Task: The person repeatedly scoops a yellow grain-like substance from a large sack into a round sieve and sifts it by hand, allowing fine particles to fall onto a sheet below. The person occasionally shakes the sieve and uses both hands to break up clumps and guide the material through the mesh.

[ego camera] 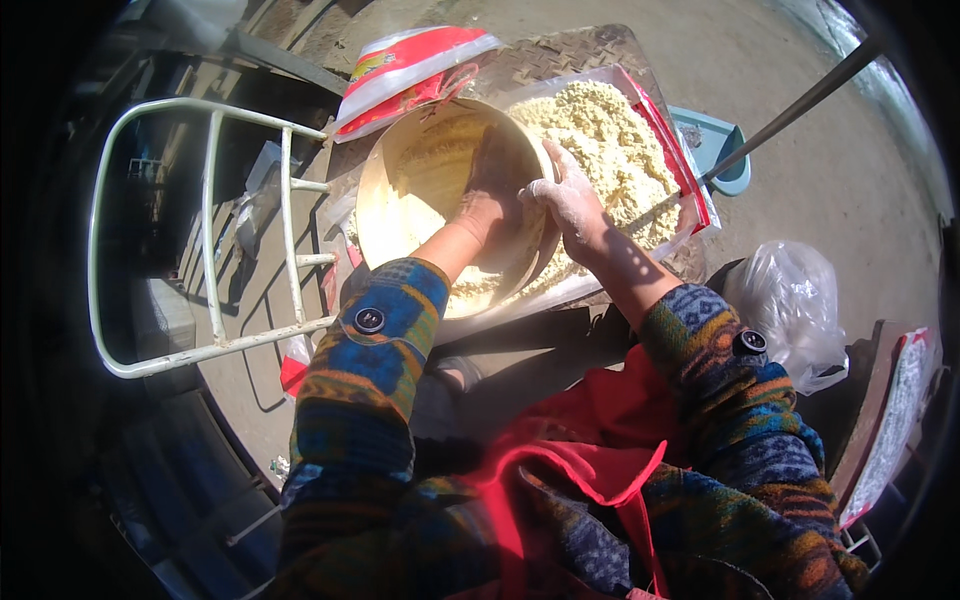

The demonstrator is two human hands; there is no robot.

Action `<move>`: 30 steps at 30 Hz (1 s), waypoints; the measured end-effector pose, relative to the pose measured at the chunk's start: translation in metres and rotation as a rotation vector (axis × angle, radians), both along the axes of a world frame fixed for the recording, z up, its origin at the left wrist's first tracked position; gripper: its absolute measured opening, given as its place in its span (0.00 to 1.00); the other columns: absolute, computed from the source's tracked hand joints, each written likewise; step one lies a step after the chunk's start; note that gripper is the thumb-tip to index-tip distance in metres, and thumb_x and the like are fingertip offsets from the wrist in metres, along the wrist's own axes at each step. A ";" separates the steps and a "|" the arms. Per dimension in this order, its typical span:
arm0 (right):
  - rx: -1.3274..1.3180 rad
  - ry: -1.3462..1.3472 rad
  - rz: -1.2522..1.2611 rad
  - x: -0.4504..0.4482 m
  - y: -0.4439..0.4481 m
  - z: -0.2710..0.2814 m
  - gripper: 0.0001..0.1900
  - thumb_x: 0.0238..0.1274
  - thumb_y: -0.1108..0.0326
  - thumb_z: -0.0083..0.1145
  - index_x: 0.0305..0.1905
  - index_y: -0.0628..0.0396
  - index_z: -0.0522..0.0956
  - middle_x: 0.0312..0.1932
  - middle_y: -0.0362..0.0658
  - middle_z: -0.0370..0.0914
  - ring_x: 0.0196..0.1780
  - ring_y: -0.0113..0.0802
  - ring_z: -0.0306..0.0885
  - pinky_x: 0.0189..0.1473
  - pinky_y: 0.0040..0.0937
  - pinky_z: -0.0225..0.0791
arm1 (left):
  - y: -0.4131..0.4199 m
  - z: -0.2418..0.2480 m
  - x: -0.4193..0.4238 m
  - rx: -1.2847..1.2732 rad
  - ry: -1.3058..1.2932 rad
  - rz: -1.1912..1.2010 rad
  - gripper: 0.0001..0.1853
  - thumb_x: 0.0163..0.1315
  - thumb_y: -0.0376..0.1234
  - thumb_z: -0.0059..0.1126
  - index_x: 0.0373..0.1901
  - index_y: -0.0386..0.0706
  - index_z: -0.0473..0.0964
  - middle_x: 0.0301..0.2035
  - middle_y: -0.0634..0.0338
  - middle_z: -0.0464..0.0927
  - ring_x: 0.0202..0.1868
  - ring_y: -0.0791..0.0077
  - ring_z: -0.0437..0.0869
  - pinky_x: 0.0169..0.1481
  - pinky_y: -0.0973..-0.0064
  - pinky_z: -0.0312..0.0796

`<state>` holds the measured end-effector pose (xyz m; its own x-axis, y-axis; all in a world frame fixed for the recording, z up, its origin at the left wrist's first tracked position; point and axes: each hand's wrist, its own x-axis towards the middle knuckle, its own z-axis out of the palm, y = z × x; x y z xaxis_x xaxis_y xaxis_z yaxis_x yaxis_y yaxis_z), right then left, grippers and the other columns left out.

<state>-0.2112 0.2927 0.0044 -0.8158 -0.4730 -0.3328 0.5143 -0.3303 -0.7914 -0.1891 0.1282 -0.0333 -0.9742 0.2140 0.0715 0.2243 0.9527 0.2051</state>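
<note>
A round, deep-rimmed sieve or drum-like container stands tilted before me, with pale yellow powder inside. My left hand reaches into it; shade and the rim hide the fingers, so what they hold does not show. On the right side, my right hand, dusted with powder, grips the rim with its thumb on top. Crumbly pale yellow meal lies heaped beside and partly below the container, on an opened red and white plastic sack.
A patterned metal platform bears the load, with a white metal rail at its left. A folded woven sack lies behind. To the right are a blue dustpan with a long handle and a clear plastic bag.
</note>
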 end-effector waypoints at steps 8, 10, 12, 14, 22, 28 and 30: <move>-0.101 -0.033 0.052 -0.002 -0.001 -0.005 0.44 0.42 0.76 0.56 0.70 0.62 0.52 0.57 0.54 0.67 0.51 0.39 0.73 0.51 0.32 0.69 | -0.074 -0.008 0.032 -0.362 -0.212 0.384 0.35 0.62 0.40 0.46 0.70 0.39 0.53 0.70 0.42 0.43 0.71 0.44 0.44 0.74 0.52 0.39; 0.003 0.032 0.001 -0.005 -0.005 -0.020 0.45 0.42 0.77 0.57 0.71 0.62 0.51 0.55 0.54 0.69 0.50 0.39 0.73 0.50 0.33 0.70 | -0.049 -0.016 -0.002 -0.261 -0.342 0.322 0.34 0.61 0.37 0.45 0.70 0.38 0.52 0.69 0.41 0.46 0.71 0.42 0.45 0.74 0.52 0.40; 0.022 0.021 0.000 -0.002 -0.010 -0.021 0.45 0.42 0.77 0.57 0.71 0.61 0.51 0.54 0.53 0.70 0.48 0.39 0.74 0.49 0.33 0.70 | -0.024 -0.023 -0.017 -0.082 -0.341 0.218 0.34 0.61 0.35 0.43 0.70 0.36 0.51 0.67 0.39 0.51 0.70 0.39 0.48 0.73 0.53 0.41; -0.020 -0.064 -0.004 0.000 -0.004 -0.009 0.45 0.42 0.77 0.57 0.71 0.60 0.51 0.52 0.53 0.71 0.47 0.39 0.75 0.48 0.34 0.71 | -0.003 -0.029 0.004 0.110 0.139 0.020 0.34 0.63 0.38 0.42 0.70 0.36 0.50 0.65 0.36 0.55 0.69 0.39 0.49 0.74 0.53 0.40; -0.103 0.000 0.015 -0.006 -0.001 -0.014 0.45 0.42 0.77 0.56 0.70 0.65 0.50 0.58 0.55 0.66 0.54 0.40 0.71 0.53 0.33 0.68 | -0.065 -0.003 0.012 -0.489 -0.413 0.408 0.26 0.63 0.39 0.42 0.63 0.40 0.67 0.63 0.34 0.59 0.67 0.39 0.56 0.74 0.56 0.42; 0.015 -0.026 0.031 -0.004 -0.001 -0.007 0.40 0.46 0.77 0.51 0.69 0.65 0.52 0.54 0.51 0.69 0.52 0.35 0.69 0.56 0.30 0.65 | 0.002 -0.009 0.007 -0.161 -0.094 -0.062 0.40 0.65 0.43 0.40 0.73 0.39 0.36 0.71 0.43 0.41 0.72 0.47 0.43 0.74 0.55 0.38; -0.035 -0.017 0.053 -0.007 0.003 -0.011 0.39 0.46 0.77 0.51 0.69 0.65 0.53 0.54 0.51 0.69 0.51 0.35 0.70 0.54 0.30 0.65 | -0.030 -0.009 0.019 -0.317 -0.168 0.109 0.36 0.66 0.44 0.40 0.72 0.39 0.45 0.70 0.44 0.46 0.72 0.45 0.42 0.75 0.56 0.37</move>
<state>-0.2184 0.2953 -0.0068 -0.7837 -0.5273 -0.3283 0.5449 -0.3299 -0.7709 -0.1703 0.0981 -0.0425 -0.9849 0.0946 -0.1447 0.1067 0.9912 -0.0788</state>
